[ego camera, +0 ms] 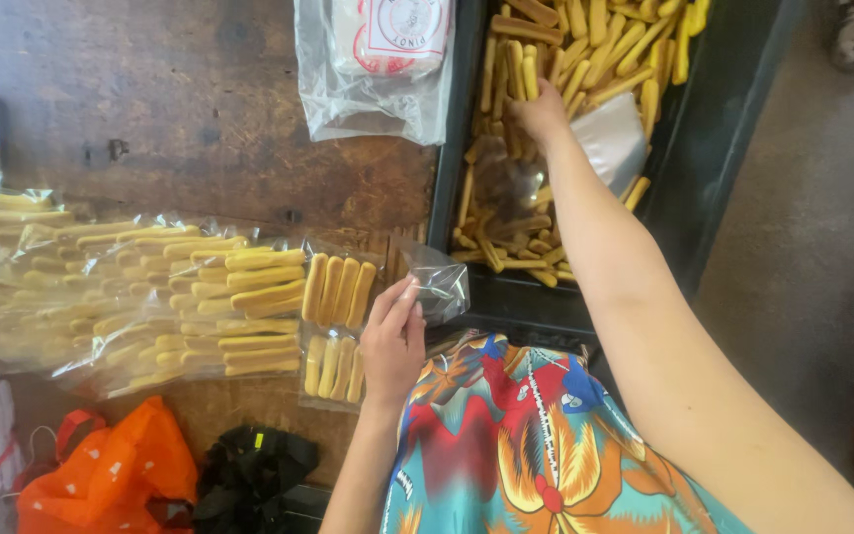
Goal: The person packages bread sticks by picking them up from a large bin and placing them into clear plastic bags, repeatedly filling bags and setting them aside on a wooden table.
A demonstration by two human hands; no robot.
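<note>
My right hand (538,111) reaches into a black tray (704,148) full of yellow finger-shaped biscuits (605,44) and closes on a few biscuit sticks. My left hand (392,341) rests at the table's near edge, its fingertips pinching a small clear plastic bag (439,282) that looks empty. Just left of that hand lie two small filled packets of biscuits (336,292). More filled clear packets (150,297) are stacked in rows further left on the wooden table (180,109).
A bundle of clear bags with a red-and-white label (378,59) lies at the table's far side beside the tray. An orange bag (111,475) and a black bag (249,470) sit below the table edge. Concrete floor (822,227) runs on the right.
</note>
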